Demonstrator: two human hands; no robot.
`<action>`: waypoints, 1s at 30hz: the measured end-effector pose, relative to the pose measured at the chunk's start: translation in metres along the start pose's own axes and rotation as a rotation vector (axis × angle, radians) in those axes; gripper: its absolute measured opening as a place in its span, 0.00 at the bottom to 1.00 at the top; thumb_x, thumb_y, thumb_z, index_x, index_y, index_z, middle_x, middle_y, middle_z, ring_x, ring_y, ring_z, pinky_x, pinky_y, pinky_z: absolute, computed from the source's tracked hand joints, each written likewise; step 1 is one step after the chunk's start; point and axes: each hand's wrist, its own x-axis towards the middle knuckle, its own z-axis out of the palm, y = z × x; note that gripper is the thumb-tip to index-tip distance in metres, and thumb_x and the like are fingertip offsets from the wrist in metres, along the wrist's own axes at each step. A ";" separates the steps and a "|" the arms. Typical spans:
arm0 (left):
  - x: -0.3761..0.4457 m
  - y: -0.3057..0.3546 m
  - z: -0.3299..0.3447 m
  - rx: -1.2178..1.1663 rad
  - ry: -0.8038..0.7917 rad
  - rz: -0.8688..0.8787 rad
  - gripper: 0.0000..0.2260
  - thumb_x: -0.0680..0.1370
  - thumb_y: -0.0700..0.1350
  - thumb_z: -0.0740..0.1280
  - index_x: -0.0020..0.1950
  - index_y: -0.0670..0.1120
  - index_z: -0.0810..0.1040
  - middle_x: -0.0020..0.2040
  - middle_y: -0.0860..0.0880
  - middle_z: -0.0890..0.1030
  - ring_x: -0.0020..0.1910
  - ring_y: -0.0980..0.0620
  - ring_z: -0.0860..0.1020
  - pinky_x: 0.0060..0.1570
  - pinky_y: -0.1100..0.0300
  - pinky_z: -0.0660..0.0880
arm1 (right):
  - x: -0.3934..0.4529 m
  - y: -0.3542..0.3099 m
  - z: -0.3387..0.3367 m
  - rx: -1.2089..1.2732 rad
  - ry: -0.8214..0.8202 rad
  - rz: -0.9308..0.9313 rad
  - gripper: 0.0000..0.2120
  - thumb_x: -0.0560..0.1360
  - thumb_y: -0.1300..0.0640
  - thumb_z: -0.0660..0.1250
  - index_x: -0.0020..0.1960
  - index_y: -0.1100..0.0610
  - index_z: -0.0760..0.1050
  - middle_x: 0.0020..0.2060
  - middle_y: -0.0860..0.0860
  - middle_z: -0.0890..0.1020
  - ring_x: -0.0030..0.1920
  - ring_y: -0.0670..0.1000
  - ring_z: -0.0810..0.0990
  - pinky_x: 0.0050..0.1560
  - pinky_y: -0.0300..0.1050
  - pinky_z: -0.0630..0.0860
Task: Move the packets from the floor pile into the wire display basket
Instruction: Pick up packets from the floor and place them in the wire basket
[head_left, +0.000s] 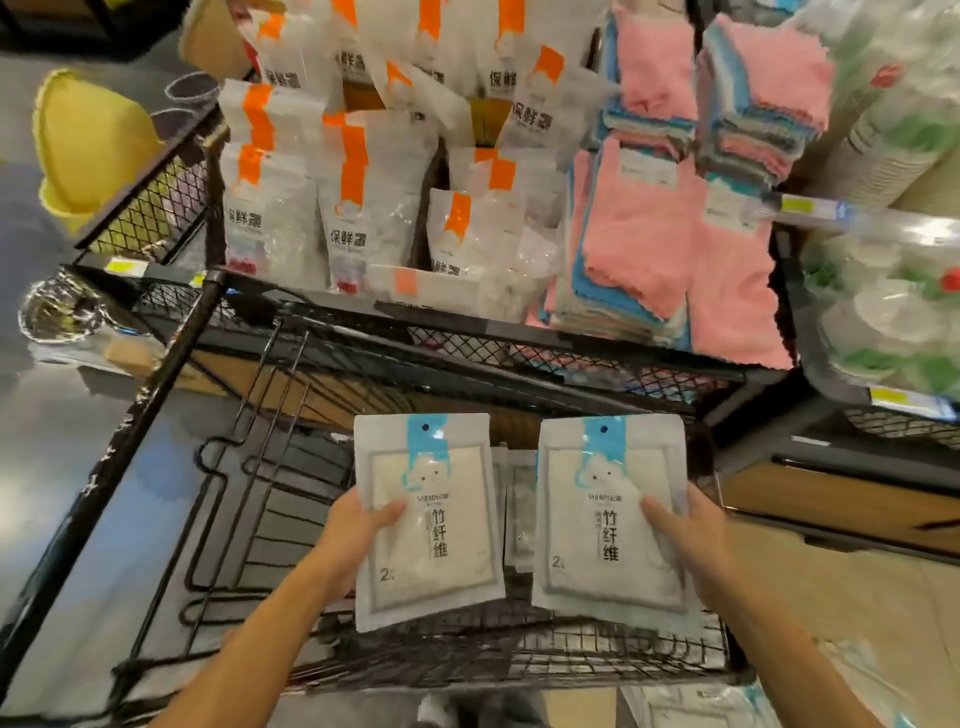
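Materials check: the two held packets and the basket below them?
Left packet and right packet: likely matte plastic film, going by the flat sealed edges and hang hole; pale cloth seemingly inside. Wire basket: apparently black-coated metal, thin rigid grid rods.

The light is bright and soft, and it seems to come from above, with only faint shadows under the two packets that the left hand (353, 525) and right hand (685, 525) hold. Far to the left of the left hand, the floor (78, 415) has a pale shiny glare. The picture is a bit fuzzy all over, and straight things bend and smear far from the hands, near the edges.
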 end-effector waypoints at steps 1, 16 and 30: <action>0.013 -0.005 0.004 0.002 0.016 -0.022 0.10 0.80 0.36 0.68 0.60 0.44 0.80 0.53 0.43 0.87 0.50 0.43 0.86 0.48 0.45 0.83 | 0.010 0.007 0.003 -0.015 -0.011 0.020 0.08 0.80 0.62 0.68 0.59 0.54 0.76 0.51 0.57 0.86 0.49 0.59 0.87 0.48 0.63 0.85; 0.251 -0.132 0.032 0.161 0.044 -0.241 0.11 0.77 0.36 0.73 0.59 0.43 0.79 0.54 0.44 0.85 0.47 0.47 0.84 0.45 0.51 0.80 | 0.169 0.149 0.080 -0.083 0.072 0.210 0.05 0.81 0.64 0.67 0.55 0.57 0.78 0.49 0.58 0.86 0.46 0.59 0.87 0.37 0.49 0.85; 0.316 -0.211 0.046 0.513 0.147 0.118 0.40 0.76 0.60 0.67 0.81 0.48 0.54 0.74 0.42 0.70 0.66 0.47 0.73 0.63 0.50 0.73 | 0.229 0.236 0.129 -0.509 0.231 0.001 0.22 0.75 0.54 0.76 0.61 0.57 0.68 0.53 0.51 0.80 0.55 0.60 0.83 0.52 0.60 0.82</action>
